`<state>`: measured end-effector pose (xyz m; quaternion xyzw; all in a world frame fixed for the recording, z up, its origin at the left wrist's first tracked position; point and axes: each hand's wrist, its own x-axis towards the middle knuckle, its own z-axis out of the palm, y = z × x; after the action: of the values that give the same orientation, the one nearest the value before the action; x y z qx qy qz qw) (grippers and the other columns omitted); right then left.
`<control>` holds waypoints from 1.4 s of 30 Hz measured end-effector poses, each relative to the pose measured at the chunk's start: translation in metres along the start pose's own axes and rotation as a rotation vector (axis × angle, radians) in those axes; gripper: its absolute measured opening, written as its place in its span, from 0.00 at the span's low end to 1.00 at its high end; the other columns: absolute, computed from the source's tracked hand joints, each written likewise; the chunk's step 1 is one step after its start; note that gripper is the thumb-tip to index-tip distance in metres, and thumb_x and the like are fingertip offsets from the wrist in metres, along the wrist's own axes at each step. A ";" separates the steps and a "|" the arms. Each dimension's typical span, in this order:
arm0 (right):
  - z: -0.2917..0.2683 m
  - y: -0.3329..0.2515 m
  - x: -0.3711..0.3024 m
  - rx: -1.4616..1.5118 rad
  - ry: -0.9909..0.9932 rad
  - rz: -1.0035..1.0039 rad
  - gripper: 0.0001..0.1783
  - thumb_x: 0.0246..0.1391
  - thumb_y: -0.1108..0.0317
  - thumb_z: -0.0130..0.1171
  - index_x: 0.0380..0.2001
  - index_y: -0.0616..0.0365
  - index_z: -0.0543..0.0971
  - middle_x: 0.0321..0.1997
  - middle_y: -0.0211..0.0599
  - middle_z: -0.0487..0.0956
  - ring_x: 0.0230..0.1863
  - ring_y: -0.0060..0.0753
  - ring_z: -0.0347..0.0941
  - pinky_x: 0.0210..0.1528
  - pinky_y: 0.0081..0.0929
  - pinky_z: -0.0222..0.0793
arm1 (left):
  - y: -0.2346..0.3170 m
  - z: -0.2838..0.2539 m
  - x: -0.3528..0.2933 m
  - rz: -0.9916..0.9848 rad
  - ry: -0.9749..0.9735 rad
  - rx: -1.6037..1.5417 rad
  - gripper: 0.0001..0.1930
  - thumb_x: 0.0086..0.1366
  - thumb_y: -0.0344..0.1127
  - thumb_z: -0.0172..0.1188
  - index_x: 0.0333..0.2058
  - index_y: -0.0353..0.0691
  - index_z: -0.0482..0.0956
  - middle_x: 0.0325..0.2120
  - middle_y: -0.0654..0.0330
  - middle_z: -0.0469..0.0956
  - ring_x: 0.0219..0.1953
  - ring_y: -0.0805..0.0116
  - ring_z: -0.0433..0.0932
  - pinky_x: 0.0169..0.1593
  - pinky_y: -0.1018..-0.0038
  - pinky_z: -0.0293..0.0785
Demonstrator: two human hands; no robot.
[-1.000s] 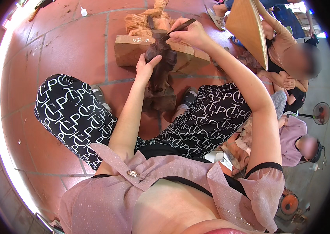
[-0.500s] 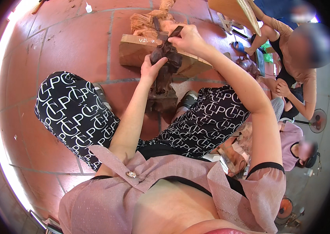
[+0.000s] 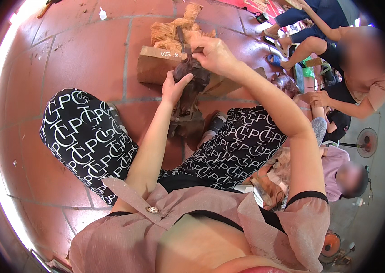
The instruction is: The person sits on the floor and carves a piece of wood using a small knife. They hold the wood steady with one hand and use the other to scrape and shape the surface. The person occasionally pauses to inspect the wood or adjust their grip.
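Detail work on the dark carving (image 3: 187,101), as I judge it: my left hand (image 3: 174,88) braces it, my right hand (image 3: 216,55) works a thin dark tool (image 3: 198,50) at its far end. Carving sits between my feet, base end nearest me, in front of a pale wooden block (image 3: 154,68) with an orange-brown carving (image 3: 170,34) on it.

Left fingers curl round the carving's side, thumb on top, clamped on it. Right fingers are bunched together, pinching the tool; its tip is hidden, so can't tell if it touches wood. Next move, I'd say, calls for a firm left brace and short, controlled right strokes.

Versus one second ago: right hand is lower and closer to the carving, and the tool, then a long shaft sticking out up-right, now shows only a stub. Left grip about the same. Over right, the co-worker's big pale board no longer blocks the view; legs show there instead.
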<state>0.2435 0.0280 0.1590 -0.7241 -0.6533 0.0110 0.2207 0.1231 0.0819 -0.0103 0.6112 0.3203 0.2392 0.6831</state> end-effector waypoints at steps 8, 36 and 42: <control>0.000 0.006 0.005 -0.030 -0.100 0.112 0.14 0.44 0.68 0.58 0.39 0.53 0.78 0.34 0.43 0.77 0.37 0.49 0.74 0.38 0.40 0.70 | 0.006 -0.002 -0.001 0.002 -0.006 -0.004 0.34 0.49 0.53 0.67 0.46 0.31 0.69 0.39 0.48 0.76 0.44 0.59 0.75 0.49 0.69 0.68; -0.004 0.035 -0.008 0.373 -0.105 0.061 0.07 0.45 0.78 0.61 0.23 0.64 0.71 0.21 0.30 0.70 0.26 0.18 0.65 0.29 0.20 0.63 | -0.014 -0.003 0.001 0.004 -0.051 -0.175 0.31 0.52 0.47 0.67 0.47 0.30 0.67 0.39 0.52 0.76 0.42 0.67 0.74 0.47 0.72 0.69; -0.003 0.023 -0.008 0.294 -0.092 -0.012 0.08 0.44 0.78 0.61 0.23 0.64 0.70 0.21 0.34 0.69 0.25 0.25 0.66 0.28 0.25 0.63 | -0.011 -0.003 0.002 -0.014 -0.025 -0.054 0.32 0.51 0.49 0.67 0.47 0.31 0.67 0.39 0.51 0.76 0.42 0.66 0.75 0.47 0.72 0.69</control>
<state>0.2653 0.0189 0.1515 -0.6787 -0.6586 0.1384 0.2942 0.1215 0.0840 -0.0220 0.5934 0.3094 0.2353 0.7049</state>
